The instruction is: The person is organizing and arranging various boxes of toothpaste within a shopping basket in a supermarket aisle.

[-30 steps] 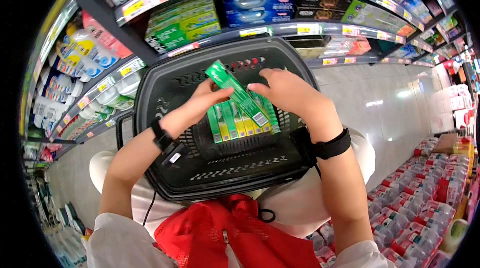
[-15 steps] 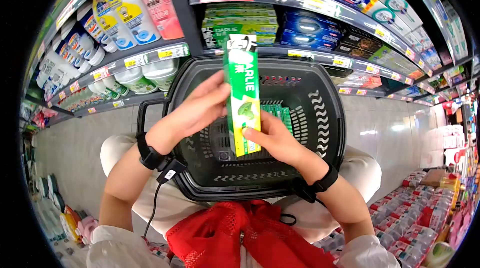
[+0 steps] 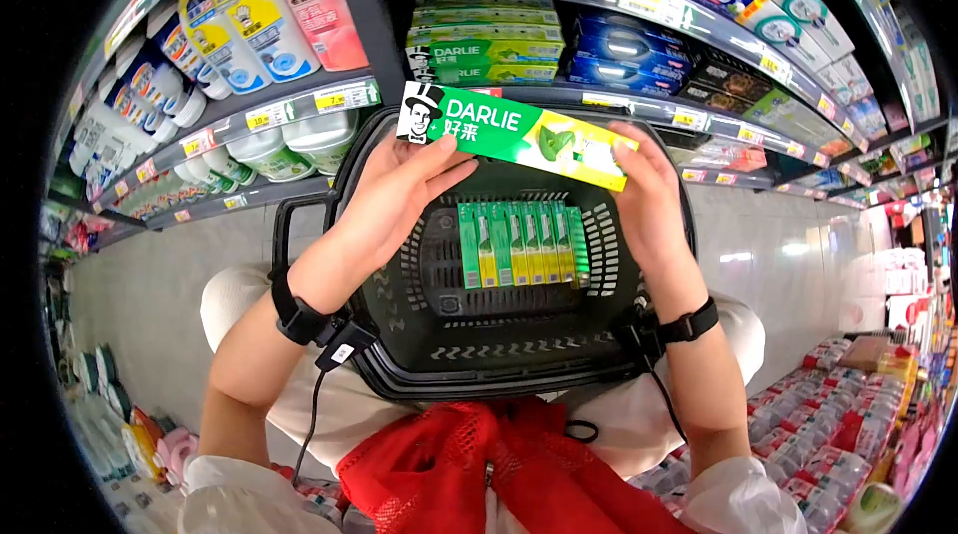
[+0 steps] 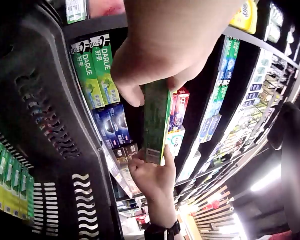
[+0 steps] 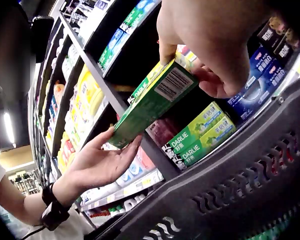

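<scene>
A green and yellow toothpaste box (image 3: 514,135) is held nearly level above the basket, its printed front facing up and its right end slightly lower. The left hand (image 3: 399,190) grips its left end, and the right hand (image 3: 647,197) pinches its right end. Both wrist views show the box, with the left hand (image 5: 97,162) at one end and the right hand (image 4: 157,180) at the other. Below, a row of similar green and yellow boxes (image 3: 514,245) stands inside the black basket (image 3: 479,334).
Shelves ahead hold stacked green boxes (image 3: 479,45), blue boxes (image 3: 629,55) and price labels. Bottles (image 3: 249,20) fill the shelf at left. Shrink-wrapped bottles (image 3: 818,434) lie on the floor at right. The basket rests between the person's legs, its handle (image 3: 282,235) at the left.
The box was tilted over the basket, then upright in view, and is now turned sideways and raised. The right hand has moved up and right to its far end. The row below is uncovered.
</scene>
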Demonstrator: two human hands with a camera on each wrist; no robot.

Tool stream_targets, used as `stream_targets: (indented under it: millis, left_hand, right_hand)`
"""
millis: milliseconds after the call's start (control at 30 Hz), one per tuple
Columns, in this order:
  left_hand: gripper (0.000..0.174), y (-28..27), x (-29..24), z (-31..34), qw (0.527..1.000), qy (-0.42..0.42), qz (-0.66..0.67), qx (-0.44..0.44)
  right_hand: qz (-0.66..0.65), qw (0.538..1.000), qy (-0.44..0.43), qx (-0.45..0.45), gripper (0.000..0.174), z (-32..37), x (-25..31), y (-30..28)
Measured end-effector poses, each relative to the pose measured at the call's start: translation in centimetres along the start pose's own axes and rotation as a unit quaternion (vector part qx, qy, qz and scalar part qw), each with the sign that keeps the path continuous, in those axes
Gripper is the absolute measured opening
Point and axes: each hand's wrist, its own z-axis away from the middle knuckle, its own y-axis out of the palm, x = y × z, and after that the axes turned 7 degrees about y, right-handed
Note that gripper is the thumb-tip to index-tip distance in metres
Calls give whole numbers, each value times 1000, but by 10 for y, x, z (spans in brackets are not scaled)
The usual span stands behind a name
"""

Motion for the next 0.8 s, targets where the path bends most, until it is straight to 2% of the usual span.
stream_targets:
  millis: [167, 267, 433, 533, 800]
  left_hand:
    - [35, 4, 2, 2, 998, 22, -53, -7]
    - [36, 6, 3, 5, 997, 9, -80, 17]
    - [47, 2, 6, 7, 972, -112, -147, 142]
    - [45, 7, 4, 11, 974, -135, -144, 113]
    - [41, 4, 2, 10, 979, -119, -140, 88]
  right_hand:
    - [-7, 999, -39, -25, 28, 4, 24, -6]
    - [-11, 998, -52, -22, 28, 4, 29, -12]
    - [39, 998, -7, -39, 25, 5, 31, -15]
    - [42, 998, 6, -53, 25, 5, 26, -16]
    - [69, 996, 25, -55, 25, 7, 23, -9]
